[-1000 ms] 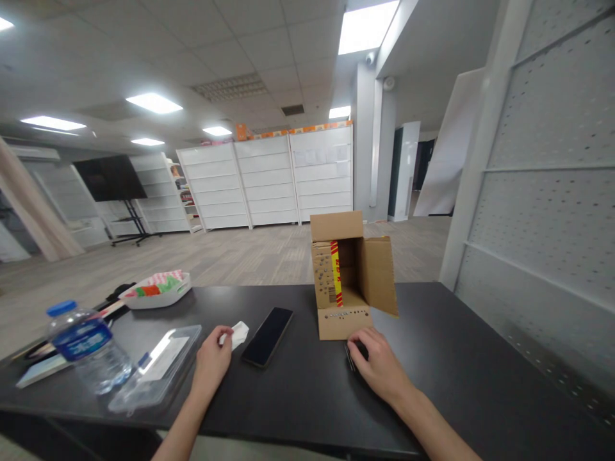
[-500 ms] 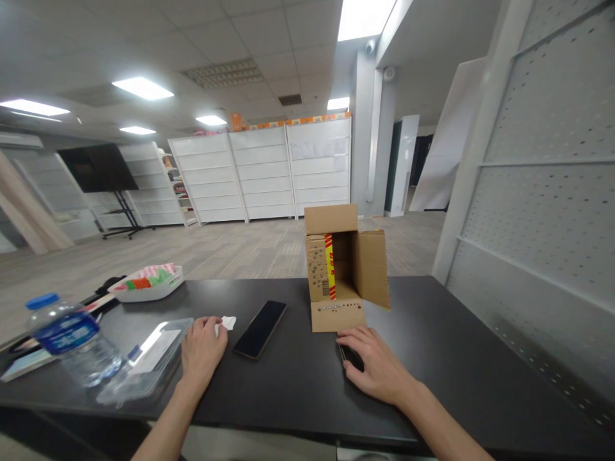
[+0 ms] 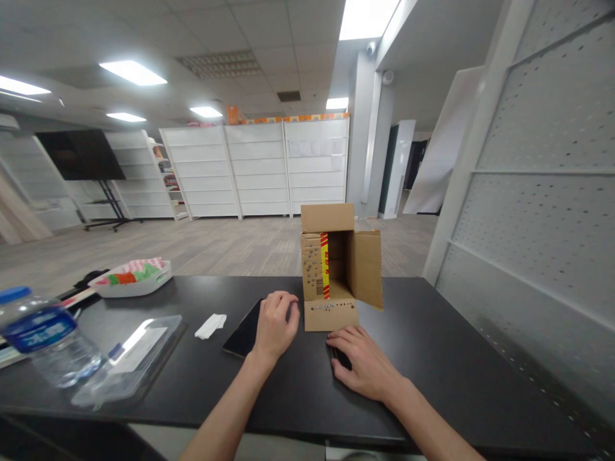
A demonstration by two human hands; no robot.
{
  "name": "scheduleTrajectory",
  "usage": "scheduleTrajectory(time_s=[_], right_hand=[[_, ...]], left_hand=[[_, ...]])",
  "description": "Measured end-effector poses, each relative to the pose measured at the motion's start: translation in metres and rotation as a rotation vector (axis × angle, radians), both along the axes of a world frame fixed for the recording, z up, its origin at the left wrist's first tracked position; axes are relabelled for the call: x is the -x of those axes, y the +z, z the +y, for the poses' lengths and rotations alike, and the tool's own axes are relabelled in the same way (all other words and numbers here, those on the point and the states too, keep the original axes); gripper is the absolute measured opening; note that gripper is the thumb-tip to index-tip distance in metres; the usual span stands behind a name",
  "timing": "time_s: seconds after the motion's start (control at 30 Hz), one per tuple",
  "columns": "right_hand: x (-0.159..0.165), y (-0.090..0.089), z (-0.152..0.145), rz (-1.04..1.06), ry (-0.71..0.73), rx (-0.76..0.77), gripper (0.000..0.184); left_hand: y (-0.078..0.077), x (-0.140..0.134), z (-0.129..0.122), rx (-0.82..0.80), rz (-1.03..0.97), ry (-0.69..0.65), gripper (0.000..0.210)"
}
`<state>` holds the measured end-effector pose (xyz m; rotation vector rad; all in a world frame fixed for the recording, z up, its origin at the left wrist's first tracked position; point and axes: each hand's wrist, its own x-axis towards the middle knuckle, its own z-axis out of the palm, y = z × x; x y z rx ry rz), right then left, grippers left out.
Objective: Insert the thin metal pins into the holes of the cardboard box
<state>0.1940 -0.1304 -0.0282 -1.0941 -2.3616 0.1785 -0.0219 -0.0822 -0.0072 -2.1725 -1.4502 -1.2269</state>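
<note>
My left hand (image 3: 277, 325) is over the right part of a black phone (image 3: 243, 334) lying on the table. Its fingers are curled in toward the thumb, and whatever may be between them is hidden. To its left lies a folded white piece of paper (image 3: 210, 326). My right hand (image 3: 360, 362) rests on the table with its fingers bent around a small black object (image 3: 342, 357), mostly covered by the palm. Just beyond it, an open cardboard box (image 3: 311, 272) lies on its side, mouth facing me. Its lower flap (image 3: 331, 320) carries a row of small metallic dots.
A clear plastic case (image 3: 144, 346) and a water bottle (image 3: 43, 336) are at the left. Behind them stands a white basket (image 3: 139, 288) with colourful cloth or packaging. A perforated white panel (image 3: 528, 211) rises along the right of the black table (image 3: 432, 358).
My left hand has left the white paper and moved right, over the phone. My right hand keeps its place at the black object. The view has turned slightly to the right.
</note>
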Motion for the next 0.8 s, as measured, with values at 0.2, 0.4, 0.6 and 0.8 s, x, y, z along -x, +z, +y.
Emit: scheduleTrajectory(time_s=[0.2,0.4,0.6,0.8], right_hand=[[0.005,-0.002,0.008,-0.086,0.026,-0.09,0.02],[0.006,-0.007,0.016,-0.128,0.067,-0.186,0.019],[0.009,-0.007,0.026,0.056,0.038,-0.189,0.024],[0.01,0.002,0.049,0.523,-0.157,-0.115,0.023]], left_hand=[[-0.007,-0.04,0.013,0.036,0.05,-0.129,0.015],[-0.019,-0.044,0.026,0.054,0.008,-0.142,0.018],[-0.028,-0.042,0.028,0.069,-0.018,-0.115,0.018],[-0.029,-0.041,0.029,0.072,-0.054,-0.103,0.016]])
